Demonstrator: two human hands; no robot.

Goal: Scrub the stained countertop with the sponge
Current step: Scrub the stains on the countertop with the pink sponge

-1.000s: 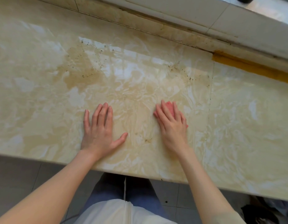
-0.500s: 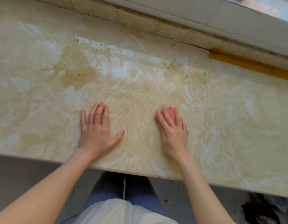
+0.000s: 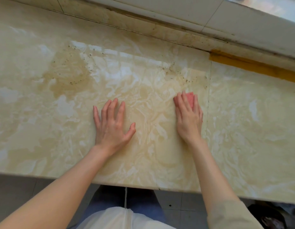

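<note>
We press our right hand [image 3: 189, 119] flat over the pink porous sponge [image 3: 189, 97] on the glossy marbled table [image 3: 242, 129], while our left hand [image 3: 111, 124] lies open, fingers spread, empty beside it.

— What's the person wearing, from where you stand?

— Bare forearms, both of them. The left arm [image 3: 49, 192] shows no sleeve at all. On the right arm there's a pale beige sleeve [image 3: 229, 215] pushed up near the elbow.

— And lower down?

— A white top [image 3: 120, 219] at the near edge, with blue-grey trousers [image 3: 140, 199] under it.
</note>
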